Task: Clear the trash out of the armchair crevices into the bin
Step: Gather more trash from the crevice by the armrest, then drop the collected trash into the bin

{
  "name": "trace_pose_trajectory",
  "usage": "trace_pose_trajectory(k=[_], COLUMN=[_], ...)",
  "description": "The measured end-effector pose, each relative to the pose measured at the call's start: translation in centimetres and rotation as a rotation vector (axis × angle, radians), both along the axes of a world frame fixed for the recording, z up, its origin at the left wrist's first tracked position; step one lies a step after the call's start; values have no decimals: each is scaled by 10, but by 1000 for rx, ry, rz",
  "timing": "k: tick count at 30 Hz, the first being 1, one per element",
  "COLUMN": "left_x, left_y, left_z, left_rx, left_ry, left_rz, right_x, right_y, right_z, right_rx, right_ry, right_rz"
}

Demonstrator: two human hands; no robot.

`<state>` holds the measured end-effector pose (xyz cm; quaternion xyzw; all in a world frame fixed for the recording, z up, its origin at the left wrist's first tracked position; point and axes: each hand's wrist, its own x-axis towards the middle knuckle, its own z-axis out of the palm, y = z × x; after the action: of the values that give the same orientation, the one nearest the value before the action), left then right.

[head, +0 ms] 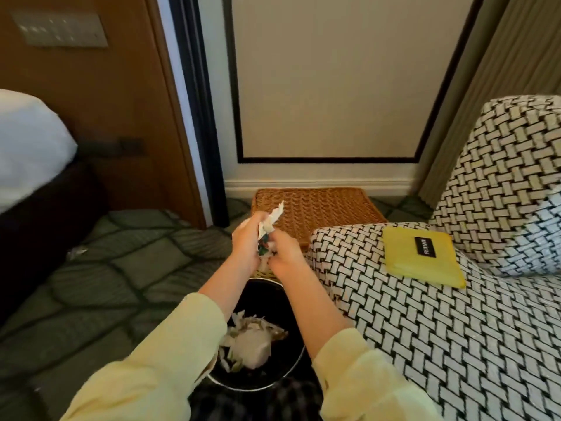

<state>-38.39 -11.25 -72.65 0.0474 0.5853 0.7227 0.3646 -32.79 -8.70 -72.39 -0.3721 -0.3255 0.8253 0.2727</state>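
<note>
Holding: both hands met over the far rim of the round black bin with a metal rim (299,358), a wad of crumpled white paper with a coloured scrap (267,235) clamped between them.
Left hand (247,243): fingers curled closed round the wad's left side.
Right hand (283,253): fingers closed on the wad's right side, knuckles toward camera.
Wad position: above and slightly beyond the bin mouth, in front of the brown woven wicker basket (318,208); a white tail stuck up out of the grip.
Bin contents: crumpled white and tan paper (252,341) already at the bottom.
Risk 1: release point looked far of the opening, so the wad could have dropped behind the bin or against the basket. Cause: hands not centred over the mouth.
Risk 2: loose bits could have shed onto the green patterned carpet (121,268). Cause: squeezing a multi-piece wad.
Risk 3: missed debris. A small pale scrap (76,253) lay on the carpet near the bed.
Armchair: black-and-white basket-weave armchair (425,329) carried a flat yellow pouch with a black label (422,256); trash or not, couldn't tell.
Crevices: not visible.
</note>
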Motion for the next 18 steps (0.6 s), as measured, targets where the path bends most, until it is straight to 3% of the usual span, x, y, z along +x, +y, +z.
trace_pose_trajectory(k=[3, 7, 11, 18], left_x=[-7, -11, -13, -12], left_y=[-14, -29, -40, -53], left_z=[-21, -45, -75, -66], left_rx=[-152, -419, -565, -750], left_ry=[155, 330, 453, 349], left_rz=[-41, -310, -448, -743], right_x=[-4, 4, 10, 16], right_y=[4, 6, -8, 2], right_z=[-26, -59, -87, -72], right_rx=[168, 363, 338, 374], right_ry=[-221, -530, -735, -906], right_rz=[162, 358, 567, 623])
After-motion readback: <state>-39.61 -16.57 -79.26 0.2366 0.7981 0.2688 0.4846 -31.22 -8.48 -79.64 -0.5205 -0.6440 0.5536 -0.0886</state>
